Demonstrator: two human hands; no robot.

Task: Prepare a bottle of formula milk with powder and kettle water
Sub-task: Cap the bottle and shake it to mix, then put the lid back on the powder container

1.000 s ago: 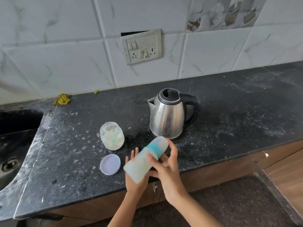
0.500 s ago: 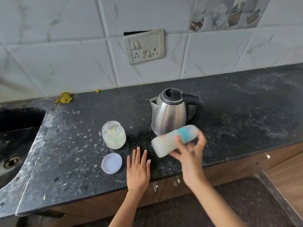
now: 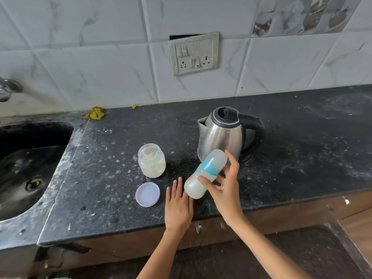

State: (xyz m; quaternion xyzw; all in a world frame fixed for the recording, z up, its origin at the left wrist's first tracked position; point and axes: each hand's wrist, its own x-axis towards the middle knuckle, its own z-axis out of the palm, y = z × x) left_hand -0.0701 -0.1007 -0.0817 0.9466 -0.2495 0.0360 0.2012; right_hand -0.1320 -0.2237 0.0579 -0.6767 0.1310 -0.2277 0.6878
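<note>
Right hand (image 3: 225, 190) wrapped around the feeding bottle (image 3: 205, 174), which sits tilted in the air just in front of the kettle (image 3: 221, 135), capped end toward it. Milky contents; fill level unreadable, bottle partly covered by the fingers. Left hand (image 3: 178, 204) flat on the counter (image 3: 302, 158), fingers spread, holding nothing. Open powder jar (image 3: 151, 160) left of the kettle; scoop inside indistinct.

Bottle (image 3: 205, 174) now tilted steeper, swung leftward

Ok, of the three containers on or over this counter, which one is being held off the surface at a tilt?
The baby bottle, gripped in the right hand, tilted above the counter. The kettle and open powder jar both stand upright on it.
</note>
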